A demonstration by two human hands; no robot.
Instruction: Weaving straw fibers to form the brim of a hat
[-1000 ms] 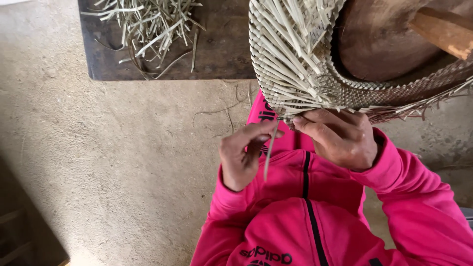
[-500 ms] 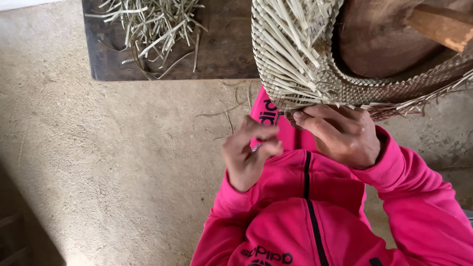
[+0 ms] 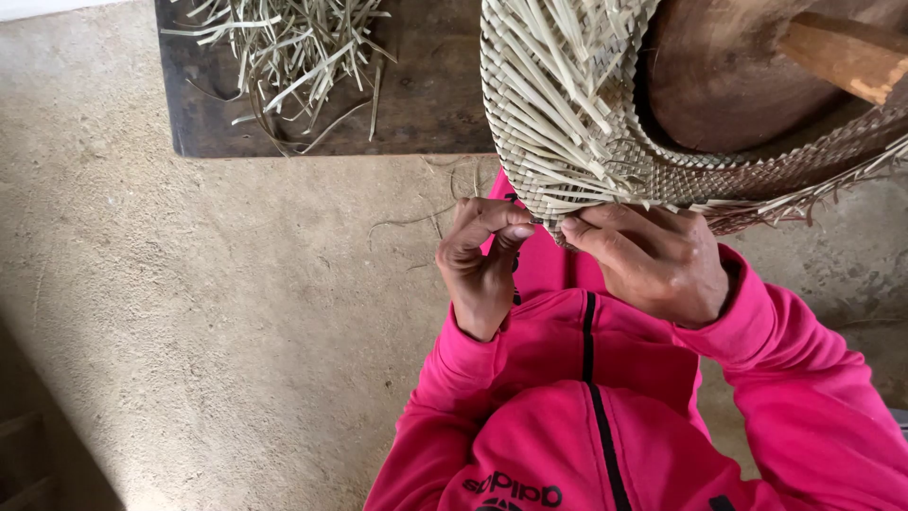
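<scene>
A half-woven straw piece, pale with loose strand ends sticking out, sits over a round brown wooden block. My left hand is just under its lower rim, thumb and fingers pinched on a thin straw strand at the edge. My right hand is right beside it, fingers curled on the woven rim. The two hands' fingertips nearly touch. Both arms wear bright pink sleeves.
A dark wooden board lies on the ground at the top, with a pile of loose straw strands on it. A wooden handle sticks out at the top right. Rough tan concrete floor fills the left.
My left hand has risen from lower down to the woven rim, and the strand that hung below it is now drawn up. My right hand stays on the rim.
</scene>
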